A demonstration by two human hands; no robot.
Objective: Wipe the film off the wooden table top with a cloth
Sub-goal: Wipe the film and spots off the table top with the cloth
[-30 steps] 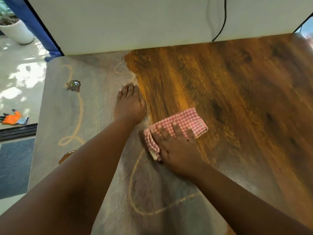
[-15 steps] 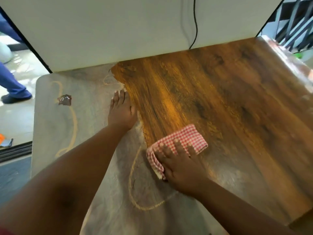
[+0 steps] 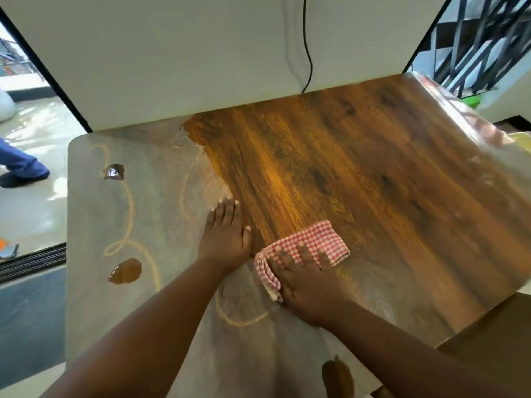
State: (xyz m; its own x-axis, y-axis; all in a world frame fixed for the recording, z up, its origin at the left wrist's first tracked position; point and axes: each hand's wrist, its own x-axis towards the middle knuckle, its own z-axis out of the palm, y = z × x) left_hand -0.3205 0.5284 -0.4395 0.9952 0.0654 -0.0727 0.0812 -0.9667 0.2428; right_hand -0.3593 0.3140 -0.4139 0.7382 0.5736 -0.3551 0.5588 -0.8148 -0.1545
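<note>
Head view: your right hand (image 3: 309,280) presses spread fingers flat on the folded cloth (image 3: 309,248) mid-tabletop (image 3: 373,182); left hand (image 3: 225,237), fingers together, braces beside it. Cloth's soft and light, so keep your palm on top.

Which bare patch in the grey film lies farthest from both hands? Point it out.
The near patch at the table's front edge, below the right hand. The other two patches lie left of the left hand.
</note>
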